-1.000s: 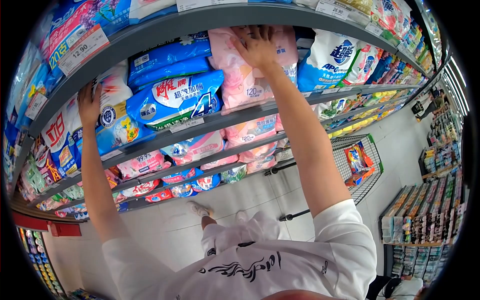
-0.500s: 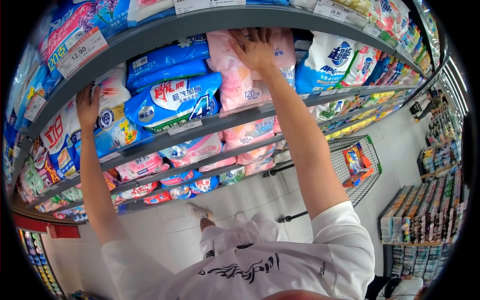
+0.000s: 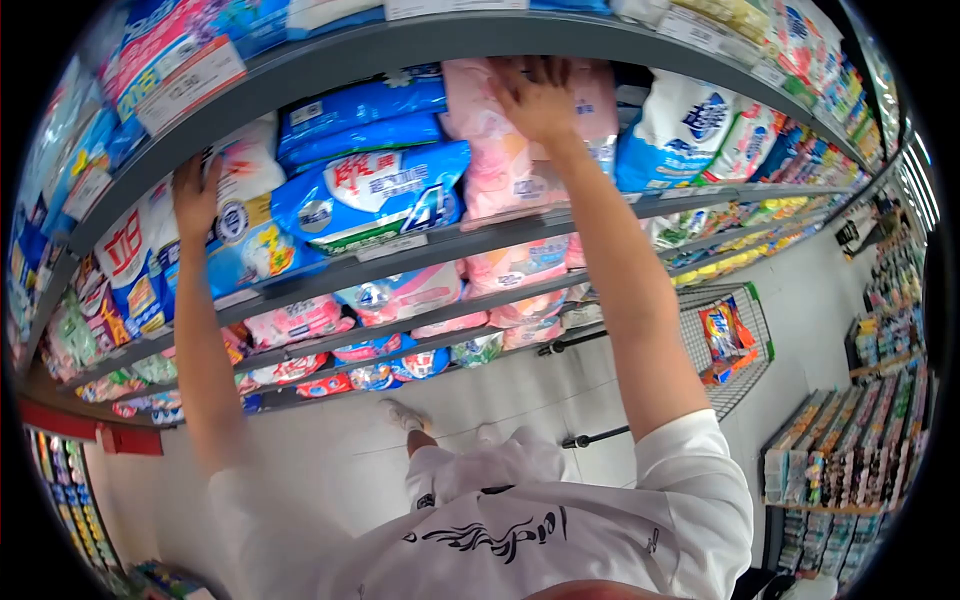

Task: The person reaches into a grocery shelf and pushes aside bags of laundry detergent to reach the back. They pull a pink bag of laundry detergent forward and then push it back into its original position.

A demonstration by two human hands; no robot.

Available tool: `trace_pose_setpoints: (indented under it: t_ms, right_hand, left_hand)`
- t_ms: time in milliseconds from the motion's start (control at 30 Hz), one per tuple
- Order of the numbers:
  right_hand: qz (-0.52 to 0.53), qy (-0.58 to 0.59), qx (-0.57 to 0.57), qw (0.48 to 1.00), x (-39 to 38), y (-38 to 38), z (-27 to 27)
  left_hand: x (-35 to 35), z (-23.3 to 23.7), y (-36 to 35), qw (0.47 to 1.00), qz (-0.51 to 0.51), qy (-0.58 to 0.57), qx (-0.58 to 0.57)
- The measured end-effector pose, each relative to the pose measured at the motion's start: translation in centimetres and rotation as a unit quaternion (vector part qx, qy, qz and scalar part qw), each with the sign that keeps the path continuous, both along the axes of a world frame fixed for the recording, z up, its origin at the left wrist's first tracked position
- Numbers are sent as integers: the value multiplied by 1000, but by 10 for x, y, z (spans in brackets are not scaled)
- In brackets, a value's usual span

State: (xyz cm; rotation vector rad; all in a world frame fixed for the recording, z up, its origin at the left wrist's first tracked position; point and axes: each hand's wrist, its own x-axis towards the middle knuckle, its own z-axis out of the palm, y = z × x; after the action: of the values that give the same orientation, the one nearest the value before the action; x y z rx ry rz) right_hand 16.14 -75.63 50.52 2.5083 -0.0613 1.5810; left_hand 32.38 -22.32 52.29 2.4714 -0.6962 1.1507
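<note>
My left hand (image 3: 197, 195), fingers apart, rests on packs at the left of the shelf, between a white-and-red bag (image 3: 125, 245) and a white, gold and blue bag (image 3: 240, 230). My right hand (image 3: 540, 98) lies spread on the upper part of a pink floral bag (image 3: 490, 165). Between my hands lies a blue bag marked with a 4 (image 3: 370, 195), with more blue bags (image 3: 360, 115) behind it. A white-and-blue bag (image 3: 675, 130) stands to the right of the pink one. Neither hand is closed round a bag.
A grey shelf edge (image 3: 330, 55) with price tags curves above my hands. Lower shelves hold more bags. A wire cart (image 3: 745, 385) with an orange pack (image 3: 722, 335) stands at the right on the tiled floor. Stacked goods (image 3: 840, 435) are farther right.
The view has shifted, so the shelves and bags appear slightly farther right. Both my hands remain on about the same bags, with fingers spread.
</note>
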Motion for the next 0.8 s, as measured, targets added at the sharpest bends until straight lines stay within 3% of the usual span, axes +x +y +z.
trace_pose_setpoints:
  t_ms: [800]
  right_hand:
    - [-8,1,-14,1000,-1,1,2]
  left_hand:
    - [-11,1,-6,999,31,11,-8]
